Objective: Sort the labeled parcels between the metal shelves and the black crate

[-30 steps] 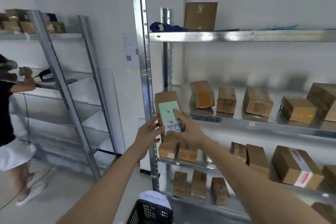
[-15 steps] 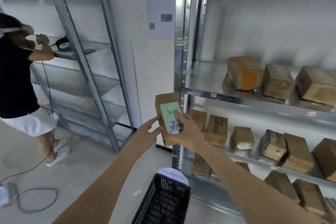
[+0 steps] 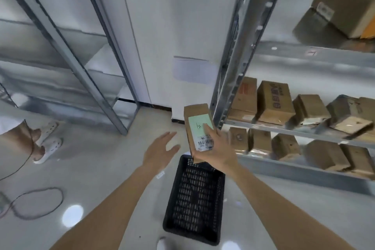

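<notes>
Cardboard parcel gripped by right hand above black crate, left hand fingers spread, metal shelves just beside

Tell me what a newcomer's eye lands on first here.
First, the cardboard parcel with its green label, gripped by the right hand above the black crate's far end. Next, the left hand, open beside it, then brown boxes along the metal shelves at right.

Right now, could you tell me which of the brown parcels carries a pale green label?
The parcel gripped in the right hand, above the black crate. It alone shows a green label; the shelved ones don't.
</notes>
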